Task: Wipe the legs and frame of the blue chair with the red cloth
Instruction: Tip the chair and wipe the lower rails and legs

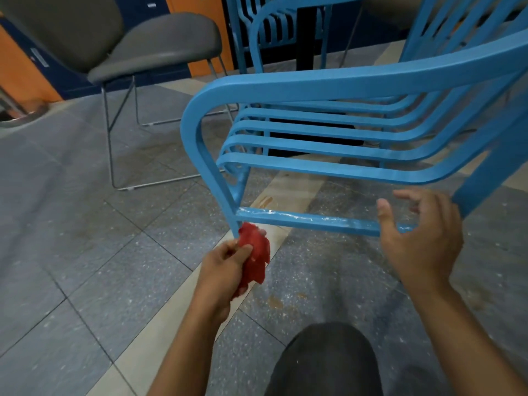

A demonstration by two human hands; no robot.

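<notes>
Blue chair (314, 81): seen close ahead on the tiled floor (85, 252); slatted seat and a curved armrest are shown; no brand mark or writing is seen on it.
Front leg (200, 150): curved down from the armrest; its lower end is met by the red cloth.
Lower crossbar (308, 220): run from the front leg to the right; white smears are seen along its top face.
Red cloth (255, 252): bunched, held at the foot of the front leg just below the crossbar joint; its upper part is pressed to the leg, the rest hangs beside the thumb.
Left grip (225, 267): clenched round the red cloth, thumb laid on top of the fabric.
Right grip (423, 241): released, fingers spread and loosely curved at the right end of the crossbar; whether the bar is touched cannot be told.
Knee (323, 361): clad in dark fabric, at the bottom edge between the two forearms.
Floor marks: a brownish stain (275, 302) is seen near the knee; a pale tile strip (171, 310) is laid diagonally under the chair.
Grey chair (160, 50): padded, on thin metal legs, set at the upper left, well apart from the blue chair.
Second blue chair (257, 32): set behind, of the same slatted kind.
Cabinets (17, 72): orange and dark blue fronts along the back; a small label (40, 57) is fixed to one, too blurred to be read.
</notes>
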